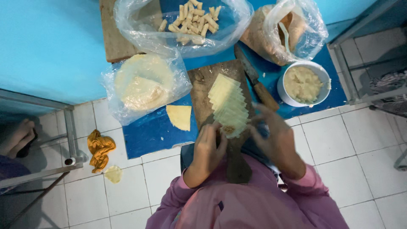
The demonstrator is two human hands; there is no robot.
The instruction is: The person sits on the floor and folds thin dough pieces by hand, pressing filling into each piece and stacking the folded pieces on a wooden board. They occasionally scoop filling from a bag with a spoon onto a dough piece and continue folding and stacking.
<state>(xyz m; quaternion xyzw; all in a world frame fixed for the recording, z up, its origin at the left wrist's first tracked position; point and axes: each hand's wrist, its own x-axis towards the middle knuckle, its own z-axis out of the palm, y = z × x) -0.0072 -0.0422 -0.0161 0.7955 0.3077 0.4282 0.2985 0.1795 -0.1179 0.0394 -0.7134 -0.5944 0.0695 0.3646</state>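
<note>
A fanned stack of pale dough wrapper strips [228, 101] lies on a dark wooden cutting board [202, 91]. My left hand [207, 148] rests at the near end of the stack, its fingertips on the lowest wrapper, which has a bit of filling on it. My right hand [275, 138] hovers blurred just right of the stack, fingers spread, holding nothing that shows. Both arms wear pink sleeves.
A knife [257, 82] lies right of the board beside a white bowl of filling [303, 84]. Plastic bags hold rolled pieces [193, 19], round wrappers [144, 82] and crumbs [280, 29]. A loose wrapper piece [179, 116] lies on the blue table. An orange cloth [99, 148] is on the tiled floor.
</note>
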